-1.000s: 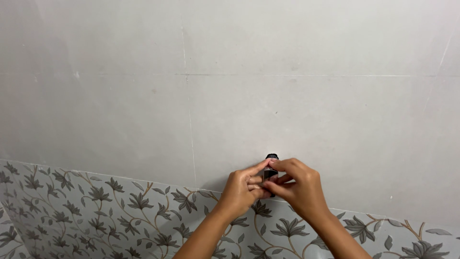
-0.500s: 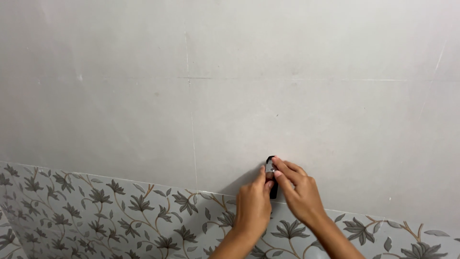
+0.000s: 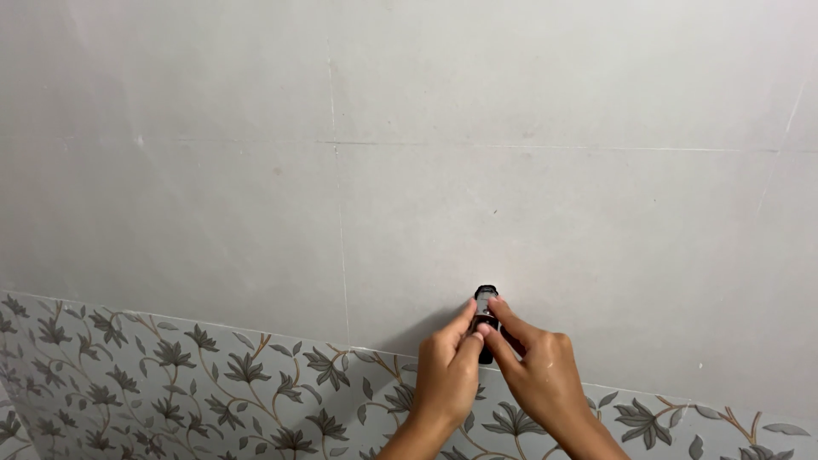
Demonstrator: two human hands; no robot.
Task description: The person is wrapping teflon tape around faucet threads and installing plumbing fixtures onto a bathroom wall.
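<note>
A small dark, narrow object (image 3: 485, 300) stands upright against the grey tiled wall (image 3: 409, 170), just above the patterned border. My left hand (image 3: 447, 375) and my right hand (image 3: 537, 375) both pinch it with thumb and fingertips. Its rounded black top pokes out above my fingers; the lower end shows between the hands. What kind of object it is cannot be made out.
Plain grey wall tiles with thin grout lines fill most of the view. A band of tiles with a grey leaf-and-flower pattern (image 3: 170, 383) runs along the bottom, sloping down to the right.
Both hands have stayed on the small dark object; it now stands upright against the wall, and the fingers have shifted lower on it, leaving its top uncovered.
</note>
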